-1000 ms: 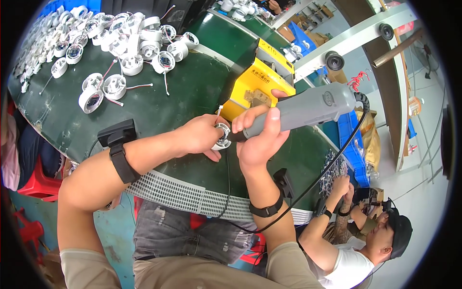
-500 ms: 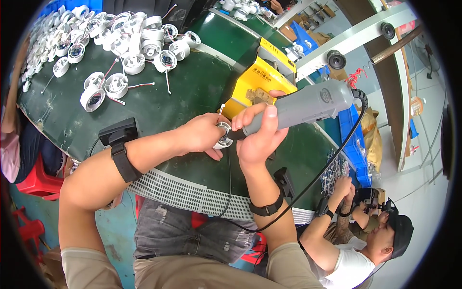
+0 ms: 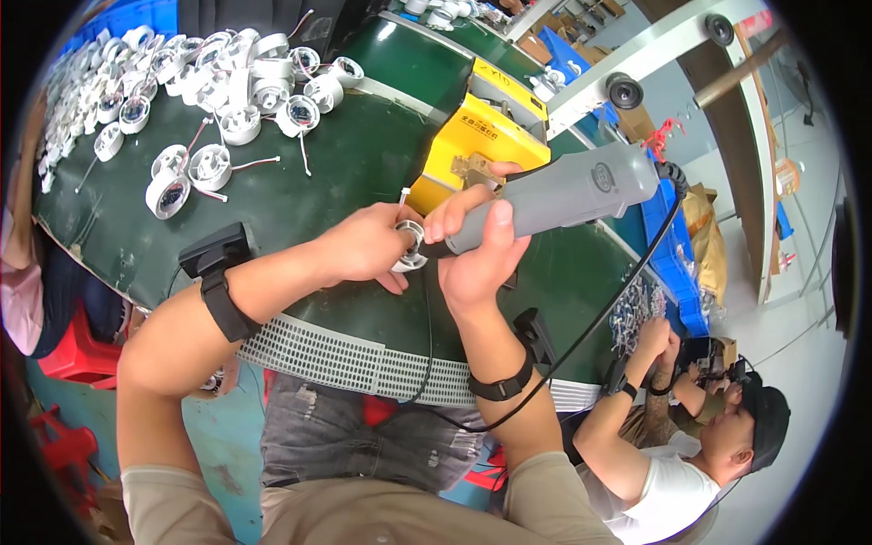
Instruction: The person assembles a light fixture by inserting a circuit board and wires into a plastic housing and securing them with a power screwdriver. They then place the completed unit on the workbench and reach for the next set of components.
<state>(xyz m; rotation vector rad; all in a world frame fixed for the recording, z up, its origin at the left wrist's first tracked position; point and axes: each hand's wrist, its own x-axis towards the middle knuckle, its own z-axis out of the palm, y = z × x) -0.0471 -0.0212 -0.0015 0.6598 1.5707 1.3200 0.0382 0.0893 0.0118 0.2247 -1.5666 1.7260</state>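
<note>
My left hand (image 3: 371, 242) grips a small white round housing (image 3: 413, 261) over the table, its open face turned toward the tool. A thin wire with a white plug sticks up beside my fingers. My right hand (image 3: 480, 265) is wrapped round a grey electric screwdriver (image 3: 581, 187), held slanting with its dark nose down at the housing's opening. The bit's tip is hidden, so I cannot tell whether it touches a screw. Just beyond my hands stands a yellow screw feeder (image 3: 442, 162) with a metal block at its front.
A heap of white housings (image 3: 209, 68) with wires covers the table's far left, and several (image 3: 173, 193) lie nearer. A black cable (image 3: 590, 336) loops from the screwdriver past my right forearm. At right, a co-worker (image 3: 677, 481) works beside blue bins (image 3: 672, 263).
The view has shifted slightly, moving the table and hands a little left in the picture. Both hands keep their grips, and the screwdriver stays at the housing.
</note>
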